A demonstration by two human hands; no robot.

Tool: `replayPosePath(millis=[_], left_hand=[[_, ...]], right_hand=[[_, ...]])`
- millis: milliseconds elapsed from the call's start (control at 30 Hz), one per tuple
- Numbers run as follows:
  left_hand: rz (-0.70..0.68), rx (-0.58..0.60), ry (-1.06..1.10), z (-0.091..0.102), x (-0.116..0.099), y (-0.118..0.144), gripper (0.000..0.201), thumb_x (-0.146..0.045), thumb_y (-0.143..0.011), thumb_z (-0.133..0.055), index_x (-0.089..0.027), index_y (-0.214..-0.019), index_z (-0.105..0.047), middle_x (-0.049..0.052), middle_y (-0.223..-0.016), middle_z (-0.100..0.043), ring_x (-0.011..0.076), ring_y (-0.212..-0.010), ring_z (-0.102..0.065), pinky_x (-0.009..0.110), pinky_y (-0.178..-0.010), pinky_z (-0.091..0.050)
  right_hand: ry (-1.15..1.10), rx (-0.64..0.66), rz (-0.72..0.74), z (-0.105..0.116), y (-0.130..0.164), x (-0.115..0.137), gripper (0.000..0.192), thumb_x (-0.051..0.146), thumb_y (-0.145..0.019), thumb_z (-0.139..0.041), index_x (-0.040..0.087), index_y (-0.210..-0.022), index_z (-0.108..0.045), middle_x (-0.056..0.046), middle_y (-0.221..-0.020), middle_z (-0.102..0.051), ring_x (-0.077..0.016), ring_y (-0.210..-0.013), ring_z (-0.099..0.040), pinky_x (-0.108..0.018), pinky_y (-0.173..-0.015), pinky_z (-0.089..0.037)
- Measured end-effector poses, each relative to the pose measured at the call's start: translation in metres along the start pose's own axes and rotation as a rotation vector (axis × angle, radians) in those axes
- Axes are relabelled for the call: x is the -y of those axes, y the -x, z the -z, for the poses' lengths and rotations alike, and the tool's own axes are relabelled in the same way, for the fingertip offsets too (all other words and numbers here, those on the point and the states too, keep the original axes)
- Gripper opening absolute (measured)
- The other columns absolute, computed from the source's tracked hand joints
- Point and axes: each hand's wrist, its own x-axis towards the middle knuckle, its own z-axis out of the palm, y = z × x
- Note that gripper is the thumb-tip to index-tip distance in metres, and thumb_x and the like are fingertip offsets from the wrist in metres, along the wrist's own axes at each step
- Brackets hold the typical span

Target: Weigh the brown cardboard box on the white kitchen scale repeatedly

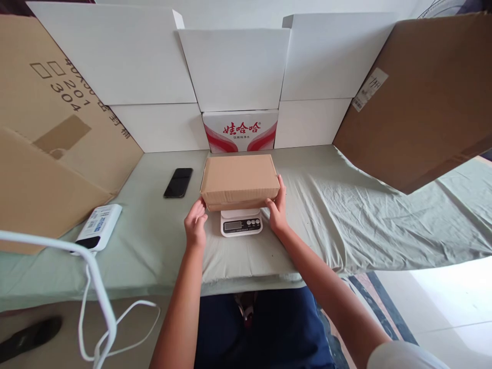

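Far left: a large brown cardboard sheet leans against the white panels that stand along the back; in front of it a white power bank lies on the green-covered tabletop, with a white cable running from it toward the camera. Further right, a black phone lies flat, face up, well apart from the power bank and just left of the carton.

Centre: a closed brown carton rests on a small white digital scale; the carton covers the platform entirely, and only the display strip and buttons show below its near edge; the reading on the display is too small to tell. The left hand touches the carton's near left corner with curled fingers; its grip looks loose rather than closed around the box. The right hand lies flat along the carton's right end, fingers extended, pressing or steadying rather than clasping. Behind the carton stands a red-and-white printed box.

Right: a second brown cardboard sheet leans inward over the tabletop.

Judged state of work: the carton is already placed on the scale; both hands are in contact with it, so a free-standing weight cannot yet be read; releasing the carton remains.
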Motion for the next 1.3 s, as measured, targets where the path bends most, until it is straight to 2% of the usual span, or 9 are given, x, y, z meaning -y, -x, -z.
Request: replayPosePath(millis=[200, 400, 633, 900, 1100, 1300], left_hand=[[-0.045, 0.006, 0.023, -0.001, 0.001, -0.001, 0.062, -0.025, -0.07, -0.059, -0.015, -0.131, -0.068, 0.017, -0.138, -0.065, 0.0357, -0.135, -0.056, 0.05, -0.115, -0.042], [-0.048, 0.005, 0.049, 0.001, 0.002, 0.004, 0.061, -0.024, -0.071, -0.06, -0.014, -0.13, -0.069, 0.018, -0.137, -0.066, 0.0359, -0.135, -0.057, 0.05, -0.114, -0.043], [-0.045, 0.008, 0.017, 0.008, 0.004, 0.013, 0.062, -0.025, -0.072, -0.059, -0.014, -0.133, -0.067, 0.018, -0.138, -0.066, 0.0353, -0.136, -0.055, 0.049, -0.114, -0.044], [-0.027, -0.022, -0.021, 0.006, 0.0, 0.014, 0.064, -0.028, -0.07, -0.06, -0.014, -0.132, -0.067, 0.018, -0.137, -0.066, 0.0359, -0.132, -0.059, 0.05, -0.113, -0.044], [-0.042, -0.017, 0.014, 0.005, -0.003, 0.013, 0.066, -0.027, -0.07, -0.06, -0.014, -0.134, -0.066, 0.018, -0.139, -0.065, 0.0352, -0.134, -0.057, 0.049, -0.114, -0.043], [0.017, 0.0, -0.015, 0.004, -0.004, 0.013, 0.067, -0.027, -0.07, -0.06, -0.013, -0.135, -0.066, 0.018, -0.139, -0.064, 0.0361, -0.134, -0.057, 0.049, -0.113, -0.044]], right_hand=[[-0.008, 0.02, 0.007, 0.003, -0.002, 0.003, 0.073, 0.051, -0.092, -0.051, 0.031, -0.158, -0.029, -0.009, -0.154, -0.035, -0.0321, -0.147, -0.035, -0.055, -0.122, -0.033], [-0.037, 0.03, 0.043, 0.005, -0.001, 0.004, 0.071, 0.055, -0.094, -0.051, 0.031, -0.157, -0.03, -0.008, -0.161, -0.033, -0.0321, -0.151, -0.032, -0.054, -0.123, -0.033], [-0.007, 0.04, 0.064, 0.003, 0.001, 0.007, 0.071, 0.054, -0.095, -0.049, 0.031, -0.159, -0.026, -0.006, -0.165, -0.031, -0.0317, -0.153, -0.031, -0.055, -0.127, -0.026], [0.022, 0.048, 0.044, 0.002, -0.001, 0.009, 0.072, 0.056, -0.096, -0.046, 0.029, -0.16, -0.024, -0.008, -0.165, -0.032, -0.0312, -0.154, -0.03, -0.053, -0.127, -0.028], [-0.031, 0.03, 0.037, 0.004, -0.001, 0.009, 0.073, 0.057, -0.095, -0.051, 0.032, -0.159, -0.027, -0.007, -0.165, -0.031, -0.0315, -0.155, -0.029, -0.054, -0.126, -0.03], [-0.045, 0.029, 0.031, 0.003, 0.0, 0.006, 0.072, 0.055, -0.094, -0.053, 0.031, -0.158, -0.029, -0.006, -0.164, -0.033, -0.0312, -0.155, -0.029, -0.053, -0.127, -0.028]])
